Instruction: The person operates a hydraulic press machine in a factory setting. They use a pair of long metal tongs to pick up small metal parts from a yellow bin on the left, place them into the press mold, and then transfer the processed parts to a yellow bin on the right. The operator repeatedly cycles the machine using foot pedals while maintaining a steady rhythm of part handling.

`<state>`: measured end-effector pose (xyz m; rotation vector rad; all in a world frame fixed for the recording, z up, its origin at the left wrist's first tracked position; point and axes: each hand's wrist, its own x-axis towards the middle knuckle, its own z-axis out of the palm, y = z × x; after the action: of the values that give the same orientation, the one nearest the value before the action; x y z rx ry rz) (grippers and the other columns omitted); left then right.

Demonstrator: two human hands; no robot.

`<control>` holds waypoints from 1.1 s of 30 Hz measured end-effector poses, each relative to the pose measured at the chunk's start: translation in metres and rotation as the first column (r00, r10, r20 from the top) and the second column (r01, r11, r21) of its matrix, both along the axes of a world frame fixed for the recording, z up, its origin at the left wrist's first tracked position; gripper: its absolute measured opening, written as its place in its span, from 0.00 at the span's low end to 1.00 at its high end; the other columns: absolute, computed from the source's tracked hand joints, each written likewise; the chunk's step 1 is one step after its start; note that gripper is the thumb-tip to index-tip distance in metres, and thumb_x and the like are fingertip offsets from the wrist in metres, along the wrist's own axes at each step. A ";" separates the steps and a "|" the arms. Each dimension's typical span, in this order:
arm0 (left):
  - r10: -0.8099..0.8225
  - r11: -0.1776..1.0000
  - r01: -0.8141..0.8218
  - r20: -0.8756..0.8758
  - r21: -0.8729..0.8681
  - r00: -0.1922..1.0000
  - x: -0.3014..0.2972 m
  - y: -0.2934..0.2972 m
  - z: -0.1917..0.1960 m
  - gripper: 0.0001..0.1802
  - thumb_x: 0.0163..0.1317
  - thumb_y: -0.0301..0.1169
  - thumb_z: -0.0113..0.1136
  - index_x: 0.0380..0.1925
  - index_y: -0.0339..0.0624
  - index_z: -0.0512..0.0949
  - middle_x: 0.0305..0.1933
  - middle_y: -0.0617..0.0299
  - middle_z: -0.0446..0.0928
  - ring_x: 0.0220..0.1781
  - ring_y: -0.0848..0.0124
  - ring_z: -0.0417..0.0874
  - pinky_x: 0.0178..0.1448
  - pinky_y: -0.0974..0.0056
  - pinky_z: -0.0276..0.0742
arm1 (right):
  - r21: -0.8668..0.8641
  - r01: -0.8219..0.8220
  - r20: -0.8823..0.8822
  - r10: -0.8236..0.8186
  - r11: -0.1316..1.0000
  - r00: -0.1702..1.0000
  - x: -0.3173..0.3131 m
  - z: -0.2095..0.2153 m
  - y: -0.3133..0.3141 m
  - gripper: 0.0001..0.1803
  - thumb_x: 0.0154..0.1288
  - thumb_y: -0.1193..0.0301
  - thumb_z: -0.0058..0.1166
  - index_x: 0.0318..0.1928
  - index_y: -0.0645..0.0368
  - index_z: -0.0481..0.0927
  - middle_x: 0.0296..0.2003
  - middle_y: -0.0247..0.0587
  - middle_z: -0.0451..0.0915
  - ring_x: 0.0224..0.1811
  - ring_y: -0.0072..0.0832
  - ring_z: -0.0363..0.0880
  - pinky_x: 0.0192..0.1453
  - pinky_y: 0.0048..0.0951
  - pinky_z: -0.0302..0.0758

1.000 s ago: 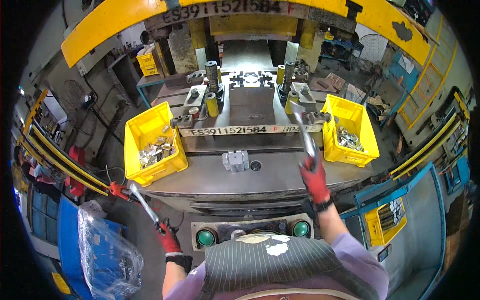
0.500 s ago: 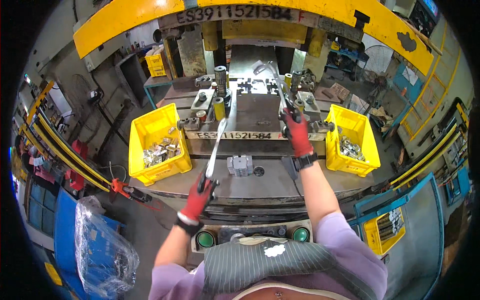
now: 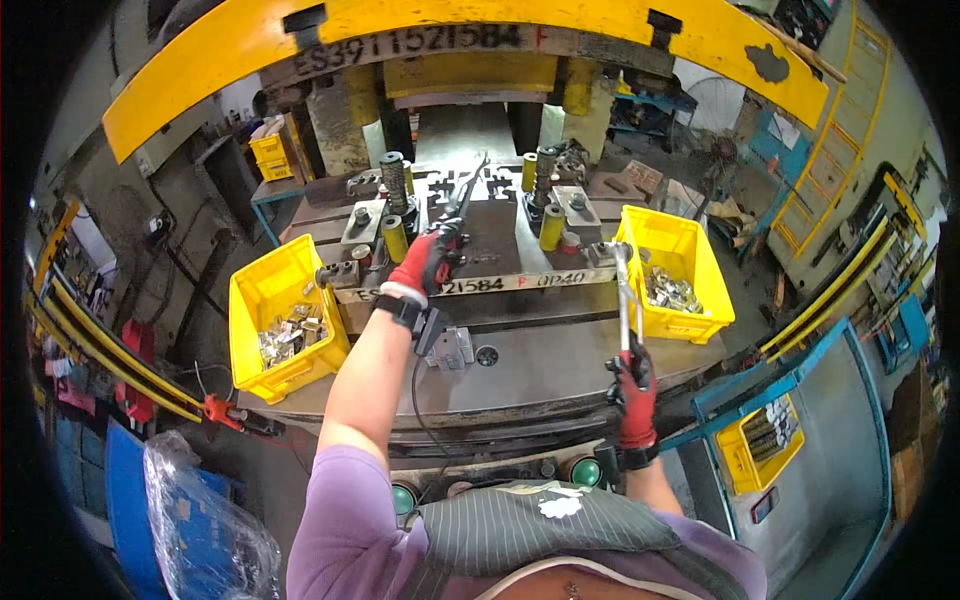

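My left hand (image 3: 428, 262), in a red and black glove, is closed on long metal tongs (image 3: 466, 192). The tongs reach forward over the die (image 3: 492, 232), their tips among the bright metal cutouts at its back. In my right hand (image 3: 633, 393), gloved alike and closed, is a second pair of long metal tongs (image 3: 625, 305). Its far end is beside the left wall of the right yellow bin (image 3: 690, 325), which holds small metal parts (image 3: 670, 290). Whether either pair grips a part is too small to tell.
Another yellow bin (image 3: 290, 375) with metal parts stands at left. A grey metal block (image 3: 452, 348) sits on the press table near my left wrist. Guide posts (image 3: 393, 185) flank the die, a yellow beam (image 3: 590, 22) spans above, and green buttons (image 3: 586, 472) lie near my body.
My left hand has gone forward, bringing its tongs over the die. My right hand has drawn back from the die and over to the right bin. The view has shifted somewhat.
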<state>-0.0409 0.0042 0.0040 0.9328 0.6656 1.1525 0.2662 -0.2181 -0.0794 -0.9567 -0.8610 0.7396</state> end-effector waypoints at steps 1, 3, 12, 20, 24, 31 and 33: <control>-0.180 0.982 0.166 0.179 0.091 0.967 -0.019 -0.004 -0.002 0.10 0.60 0.35 0.52 0.39 0.45 0.73 0.29 0.68 0.72 0.23 0.80 0.68 0.23 0.74 0.63 | -0.035 -0.026 0.031 0.027 0.999 0.999 0.012 0.002 -0.006 0.17 0.55 0.81 0.52 0.47 0.60 0.70 0.31 0.29 0.72 0.32 0.16 0.70 0.37 0.19 0.69; 0.771 0.268 0.157 -0.309 0.951 0.557 -0.013 -0.044 0.011 0.13 0.58 0.29 0.52 0.44 0.43 0.71 0.31 0.68 0.73 0.26 0.78 0.72 0.26 0.75 0.66 | -0.146 0.084 0.216 -0.051 0.986 0.975 0.039 0.004 -0.012 0.18 0.56 0.80 0.53 0.48 0.60 0.69 0.33 0.30 0.72 0.33 0.16 0.70 0.38 0.19 0.68; 0.234 0.972 -0.217 -0.261 0.090 0.937 -0.027 -0.194 -0.017 0.08 0.60 0.34 0.50 0.36 0.44 0.71 0.22 0.65 0.71 0.14 0.82 0.63 0.18 0.75 0.63 | -0.136 0.516 0.526 -0.379 0.846 0.761 0.086 -0.043 0.006 0.16 0.61 0.69 0.51 0.47 0.62 0.69 0.34 0.38 0.75 0.34 0.21 0.71 0.40 0.23 0.69; 0.641 0.763 -0.600 -0.393 0.239 0.659 -0.108 -0.257 -0.029 0.13 0.62 0.32 0.46 0.45 0.40 0.67 0.28 0.62 0.73 0.17 0.82 0.66 0.19 0.74 0.67 | -0.284 0.371 0.357 -0.262 0.884 0.897 0.104 -0.105 0.009 0.12 0.63 0.68 0.47 0.45 0.60 0.70 0.33 0.28 0.71 0.34 0.18 0.66 0.38 0.21 0.66; 0.837 0.508 -0.739 -0.455 0.441 0.304 -0.166 -0.272 -0.079 0.14 0.63 0.32 0.45 0.48 0.41 0.68 0.28 0.62 0.75 0.21 0.78 0.72 0.25 0.71 0.69 | -0.264 0.310 0.274 -0.237 0.913 0.932 0.102 -0.122 0.013 0.16 0.60 0.73 0.51 0.49 0.60 0.69 0.37 0.30 0.72 0.37 0.17 0.67 0.40 0.21 0.67; 0.708 0.634 -0.756 -0.517 0.162 0.482 -0.195 -0.283 -0.121 0.25 0.59 0.24 0.50 0.58 0.49 0.63 0.29 0.69 0.73 0.23 0.82 0.71 0.22 0.74 0.67 | -0.096 0.124 0.036 -0.121 0.988 0.992 0.038 -0.088 0.000 0.16 0.60 0.74 0.50 0.50 0.61 0.70 0.39 0.33 0.74 0.39 0.17 0.70 0.46 0.20 0.68; 0.740 0.629 -0.762 -0.416 0.152 0.528 -0.161 -0.281 -0.095 0.23 0.59 0.28 0.51 0.57 0.51 0.64 0.24 0.72 0.69 0.20 0.84 0.69 0.18 0.77 0.63 | -0.157 0.027 0.295 0.021 0.987 0.955 0.009 -0.063 -0.014 0.15 0.59 0.76 0.50 0.48 0.63 0.71 0.38 0.31 0.75 0.38 0.18 0.71 0.45 0.19 0.67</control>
<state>-0.2014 -0.2769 -0.0912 0.8817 1.5941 1.6904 0.2753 -0.2322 -0.1429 -1.2329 -1.0730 0.6790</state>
